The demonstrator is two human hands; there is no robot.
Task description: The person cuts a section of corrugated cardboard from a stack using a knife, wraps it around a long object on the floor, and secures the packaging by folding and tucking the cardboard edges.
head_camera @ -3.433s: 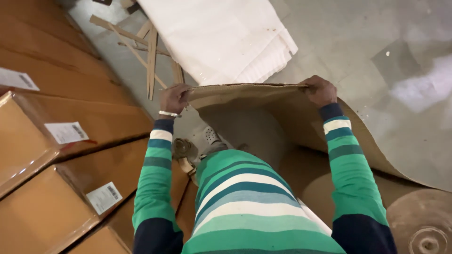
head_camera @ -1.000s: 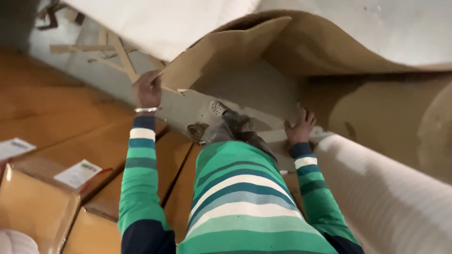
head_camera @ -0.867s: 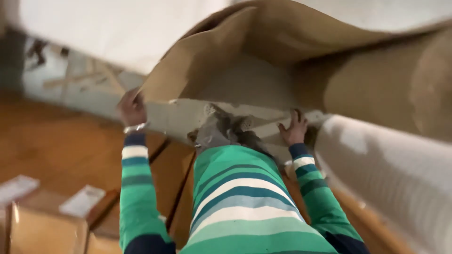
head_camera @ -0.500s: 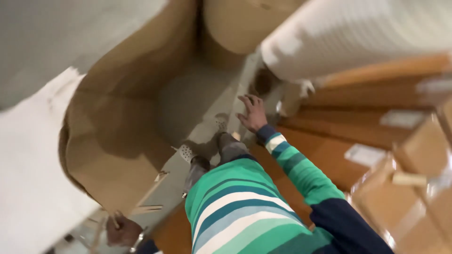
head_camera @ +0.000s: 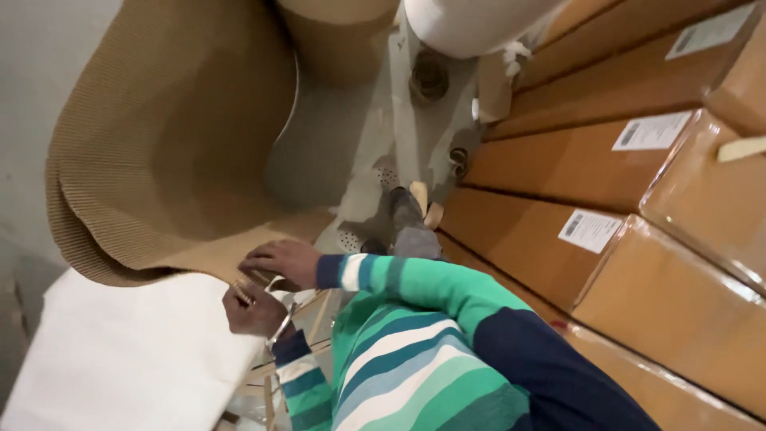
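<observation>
1. At the lower left, the right hand lies palm-down on the near edge of a big sheet of brown corrugated cardboard, fingers together and pressed flat on it rather than curled round it.
2. Just below it, the left hand is closed on the same edge, fingers wrapped over the corrugated rim; a bracelet shows at that wrist.
3. Both hands meet at one corner of the sheet, which curves up and away to the left in a wide bend and leads toward a cardboard roll at the top.
4. Beneath the hands lies a white padded sheet, its upper edge touching the cardboard.
5. Further right, past the person's striped sleeve, stacked brown cartons with white labels fill the side.
6. Between cardboard and cartons runs a grey floor, where the person's shoes stand.
</observation>
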